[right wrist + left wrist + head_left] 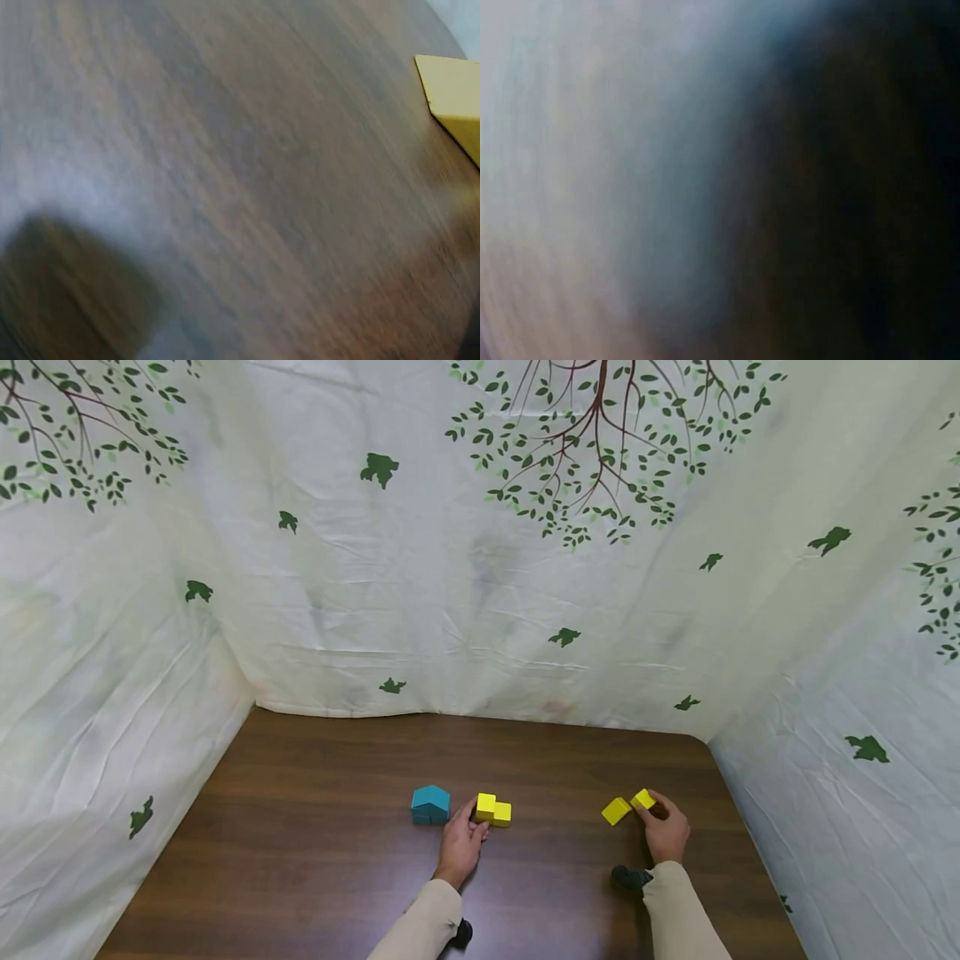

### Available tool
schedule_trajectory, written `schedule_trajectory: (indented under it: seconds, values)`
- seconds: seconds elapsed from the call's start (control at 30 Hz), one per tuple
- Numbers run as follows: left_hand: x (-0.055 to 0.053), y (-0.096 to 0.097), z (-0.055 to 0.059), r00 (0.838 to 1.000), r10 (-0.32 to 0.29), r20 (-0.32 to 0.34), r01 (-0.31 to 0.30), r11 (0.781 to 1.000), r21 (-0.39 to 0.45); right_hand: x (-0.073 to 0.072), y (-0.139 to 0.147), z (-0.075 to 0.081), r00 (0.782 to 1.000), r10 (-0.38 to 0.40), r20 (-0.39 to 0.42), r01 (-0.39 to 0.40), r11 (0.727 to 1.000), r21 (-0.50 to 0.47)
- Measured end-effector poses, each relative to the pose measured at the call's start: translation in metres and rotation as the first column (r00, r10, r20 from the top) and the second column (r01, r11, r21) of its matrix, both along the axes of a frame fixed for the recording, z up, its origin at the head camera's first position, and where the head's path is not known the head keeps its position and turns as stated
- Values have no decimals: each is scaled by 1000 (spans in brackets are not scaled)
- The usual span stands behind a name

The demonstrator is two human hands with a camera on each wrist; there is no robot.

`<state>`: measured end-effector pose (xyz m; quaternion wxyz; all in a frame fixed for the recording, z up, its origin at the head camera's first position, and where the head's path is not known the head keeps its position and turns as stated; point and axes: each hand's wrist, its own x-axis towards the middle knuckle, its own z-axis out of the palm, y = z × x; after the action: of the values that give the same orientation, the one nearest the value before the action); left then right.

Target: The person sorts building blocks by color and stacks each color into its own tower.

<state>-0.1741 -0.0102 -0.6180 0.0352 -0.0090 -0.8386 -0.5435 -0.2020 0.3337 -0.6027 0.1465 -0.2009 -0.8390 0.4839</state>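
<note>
In the head view my left hand (459, 847) has its fingers at the left and near sides of a yellow block (486, 806), pinching it. A second yellow block (502, 814) sits against that one's right side. Just left of the hand stands a blue house-shaped block piece (431, 806) with a peaked top. Farther right, my right hand (667, 832) pinches a small yellow block (642, 799) between thumb and fingers. Another yellow block (617, 811) lies close to its left, and the right wrist view catches part of a yellow block (457, 94) at its right edge.
Everything stands on a dark brown wooden table (315, 860). White cloth (465, 593) printed with branches and green birds hangs behind and along both sides. Dark wrist-worn devices show at both sleeves. The left wrist view is only a blur.
</note>
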Motion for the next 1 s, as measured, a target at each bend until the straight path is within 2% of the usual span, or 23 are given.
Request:
schedule_trajectory:
  seconds: [0.23,0.73,1.0]
  values:
    - [-1,1,0,1000,-4,20,4,1000,9,3,-3,-3,999,-48,-2,48,997,-58]
    - [-1,1,2,1000,3,26,-4,1000,17,7,-1,-10,995,-80,-61,78,997,-30]
    - [-2,2,0,999,7,34,-7,1000,26,10,0,-4,988,-85,-125,71,991,-117]
